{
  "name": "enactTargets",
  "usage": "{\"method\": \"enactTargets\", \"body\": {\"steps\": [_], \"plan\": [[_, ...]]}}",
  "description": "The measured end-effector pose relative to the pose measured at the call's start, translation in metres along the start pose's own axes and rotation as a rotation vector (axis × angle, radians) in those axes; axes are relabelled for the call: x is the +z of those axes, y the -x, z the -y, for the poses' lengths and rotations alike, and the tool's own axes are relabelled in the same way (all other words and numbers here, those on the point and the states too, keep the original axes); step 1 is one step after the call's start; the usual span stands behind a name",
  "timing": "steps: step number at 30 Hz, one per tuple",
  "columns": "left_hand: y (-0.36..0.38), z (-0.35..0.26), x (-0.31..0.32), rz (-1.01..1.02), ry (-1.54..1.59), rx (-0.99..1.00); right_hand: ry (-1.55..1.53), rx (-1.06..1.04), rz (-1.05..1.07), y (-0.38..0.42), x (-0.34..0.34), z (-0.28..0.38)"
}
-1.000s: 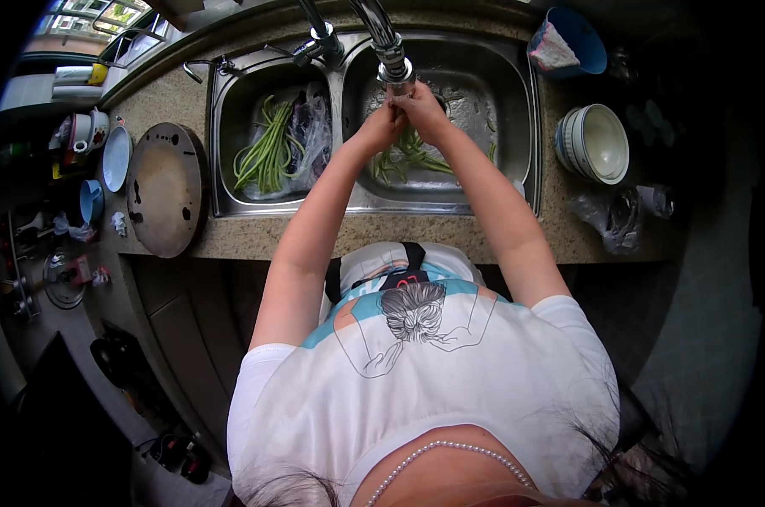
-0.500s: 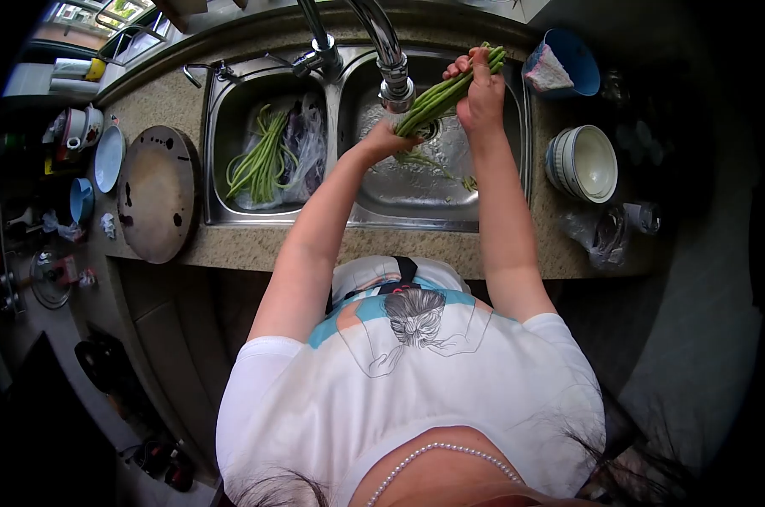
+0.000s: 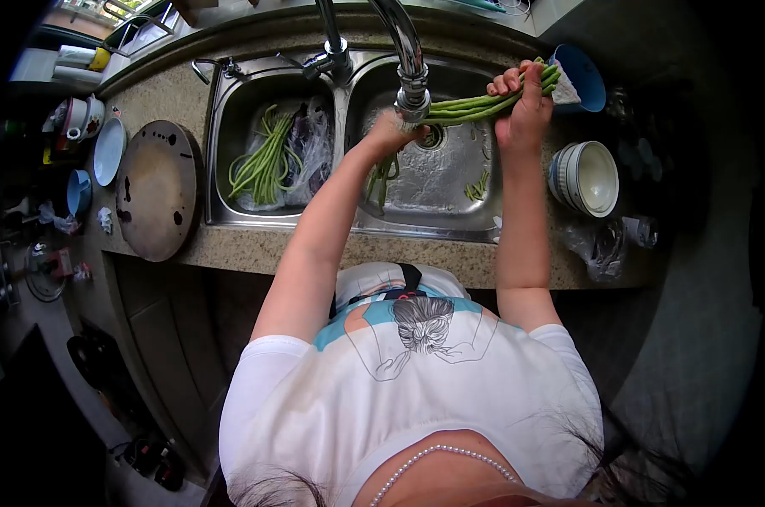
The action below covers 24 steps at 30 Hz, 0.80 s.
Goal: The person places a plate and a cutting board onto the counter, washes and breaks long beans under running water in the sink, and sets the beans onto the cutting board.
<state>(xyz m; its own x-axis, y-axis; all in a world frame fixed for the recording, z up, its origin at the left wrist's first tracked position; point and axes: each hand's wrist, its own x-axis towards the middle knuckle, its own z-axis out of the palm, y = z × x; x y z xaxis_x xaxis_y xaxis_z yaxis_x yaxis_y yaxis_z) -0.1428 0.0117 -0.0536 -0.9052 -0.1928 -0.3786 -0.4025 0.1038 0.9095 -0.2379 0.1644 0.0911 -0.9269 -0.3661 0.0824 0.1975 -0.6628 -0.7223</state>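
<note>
A bunch of long green beans (image 3: pixel 475 107) stretches across the right sink basin (image 3: pixel 416 198). My right hand (image 3: pixel 522 106) is closed around its upper right end, near the basin's right rim. Under the faucet (image 3: pixel 412 89), my left hand (image 3: pixel 393 131) wraps the beans' other part, and water splashes over its fingers. Bean ends hang down below that hand. Short bean pieces (image 3: pixel 477 186) lie on the basin floor near the drain and to its right. More long beans (image 3: pixel 268 160) rest in the left basin beside a clear plastic bag (image 3: pixel 313 144) with dark contents.
A round wooden board (image 3: pixel 157 190) and a pale blue plate (image 3: pixel 109 152) sit on the counter at left. Stacked bowls (image 3: pixel 598 179), a blue container (image 3: pixel 581 76) with a white cloth, and plastic bags (image 3: pixel 602 249) stand right of the sink.
My right hand has moved right, drawing the bean bunch out flatter and longer. My left hand remains beneath the faucet, with bean ends now hanging below it. The view has shifted slightly.
</note>
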Motion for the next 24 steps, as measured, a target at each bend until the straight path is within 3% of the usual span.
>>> {"method": "enactTargets", "body": {"steps": [4,6,7,11,13,16,19,21,24], "plan": [[-0.001,-0.024,0.000,-0.090,-0.181,0.129,0.031,-0.061,0.020,-0.002,0.001,0.020],[0.009,-0.032,0.003,-0.002,0.116,0.210,0.036,-0.095,0.017,-0.004,0.002,0.030],[0.009,-0.032,0.006,-0.006,0.118,0.216,0.037,-0.098,0.024,-0.008,0.003,0.035],[-0.003,-0.010,0.013,0.101,0.142,0.168,0.034,-0.131,-0.048,-0.018,-0.004,0.048],[-0.002,-0.005,0.011,0.218,0.189,0.050,0.041,-0.147,-0.101,-0.019,-0.007,0.048],[0.013,0.011,0.001,0.214,0.351,0.061,0.032,-0.209,-0.147,-0.028,-0.014,0.068],[0.010,0.017,-0.001,0.303,0.337,0.003,0.044,-0.190,-0.177,-0.024,-0.016,0.068],[0.010,0.020,-0.003,0.239,0.333,0.013,0.037,-0.202,-0.186,-0.028,-0.017,0.067],[0.004,0.026,-0.014,0.380,0.489,0.047,0.064,-0.242,-0.204,-0.033,-0.028,0.075]]}}
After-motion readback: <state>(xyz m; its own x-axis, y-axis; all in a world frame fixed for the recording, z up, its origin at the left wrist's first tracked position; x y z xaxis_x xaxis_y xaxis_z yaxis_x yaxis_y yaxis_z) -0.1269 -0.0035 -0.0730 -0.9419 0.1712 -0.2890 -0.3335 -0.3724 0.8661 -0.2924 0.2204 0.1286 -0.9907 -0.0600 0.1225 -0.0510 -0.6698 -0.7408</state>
